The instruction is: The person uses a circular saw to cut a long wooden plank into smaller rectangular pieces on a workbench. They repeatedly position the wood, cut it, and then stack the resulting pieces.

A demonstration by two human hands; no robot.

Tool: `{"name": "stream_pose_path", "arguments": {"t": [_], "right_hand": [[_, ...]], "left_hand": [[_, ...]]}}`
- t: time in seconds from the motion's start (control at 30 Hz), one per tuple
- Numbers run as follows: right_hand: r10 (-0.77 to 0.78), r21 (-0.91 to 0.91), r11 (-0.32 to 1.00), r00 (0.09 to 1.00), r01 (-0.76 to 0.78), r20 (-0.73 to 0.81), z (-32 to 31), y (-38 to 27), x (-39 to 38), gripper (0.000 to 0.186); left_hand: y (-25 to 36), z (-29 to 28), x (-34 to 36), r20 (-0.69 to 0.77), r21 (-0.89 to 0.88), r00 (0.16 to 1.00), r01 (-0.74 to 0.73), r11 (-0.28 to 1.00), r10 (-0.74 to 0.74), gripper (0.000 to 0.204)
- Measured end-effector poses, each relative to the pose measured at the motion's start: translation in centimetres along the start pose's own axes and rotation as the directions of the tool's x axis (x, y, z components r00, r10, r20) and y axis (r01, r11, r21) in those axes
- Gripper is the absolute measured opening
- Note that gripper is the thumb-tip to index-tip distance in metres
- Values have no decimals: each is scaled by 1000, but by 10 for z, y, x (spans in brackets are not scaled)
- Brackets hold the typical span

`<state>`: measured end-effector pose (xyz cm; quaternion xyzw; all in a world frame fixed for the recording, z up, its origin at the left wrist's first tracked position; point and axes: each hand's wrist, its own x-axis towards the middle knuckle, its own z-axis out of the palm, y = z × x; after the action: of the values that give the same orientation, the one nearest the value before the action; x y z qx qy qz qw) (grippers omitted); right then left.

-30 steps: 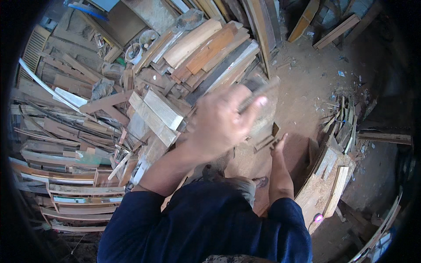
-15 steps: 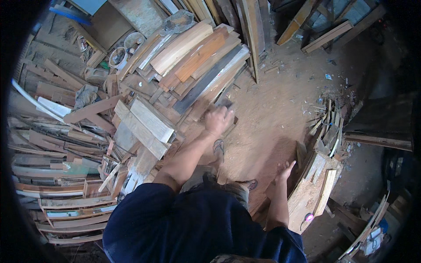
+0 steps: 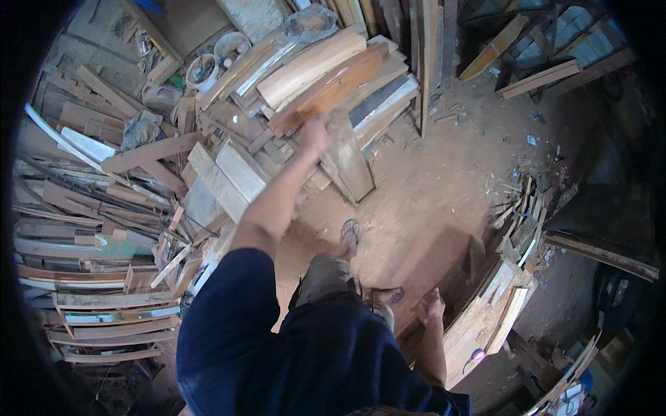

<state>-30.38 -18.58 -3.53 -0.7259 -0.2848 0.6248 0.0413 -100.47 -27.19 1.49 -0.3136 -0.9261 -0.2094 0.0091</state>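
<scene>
At upper centre, your left hand [image 3: 314, 137] grips a brown board [image 3: 350, 159] by its left edge; at lower right, your right hand [image 3: 429, 307] hangs near a sawdust-strewn plank [image 3: 472, 331].

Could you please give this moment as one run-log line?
left hand: at angled board, grip unclear | right hand: near sawdust-strewn surface | stacked boards: beyond left hand

Navy shirt [image 3: 305, 353] (short-sleeved), greyish-tan bottoms [image 3: 325, 279], strapped sandals [image 3: 352, 228]

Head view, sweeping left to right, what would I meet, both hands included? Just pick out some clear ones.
Crumpled grey bag, white bucket, left hand, board at that hand, right hand, small pink object, slanted wooden beam.
</scene>
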Motion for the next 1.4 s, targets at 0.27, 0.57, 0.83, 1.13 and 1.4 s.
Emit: {"name": "stream_pose_path", "arguments": {"t": [0.27, 0.57, 0.83, 1.13, 1.4], "right_hand": [[-110, 13, 994, 993, 109, 48, 11, 42, -38, 38], [16, -70, 997, 1000, -15, 16, 2, 151, -88, 33], [-86, -92, 993, 991, 77, -100, -32, 183, -107, 53], [45, -142, 988, 991, -63, -128, -54, 303, -168, 58], [47, -267, 960, 988, -86, -149, -95, 344, -165, 56]], "left_hand": [[-71, -22, 4, 242, -529, 958, 262, 807, -152, 57], [-116, -1, -248, 506, 582, 816, -85, 808, -279, 91], [-193, -30, -234, 585, 501, 793, -192, 844, -167, 62], [-171, 12, -248, 517, 533, 855, -346, 772, 26, 54], [-147, 15, -301, 313, 324, 947, -177, 929, 71, 47]]}}
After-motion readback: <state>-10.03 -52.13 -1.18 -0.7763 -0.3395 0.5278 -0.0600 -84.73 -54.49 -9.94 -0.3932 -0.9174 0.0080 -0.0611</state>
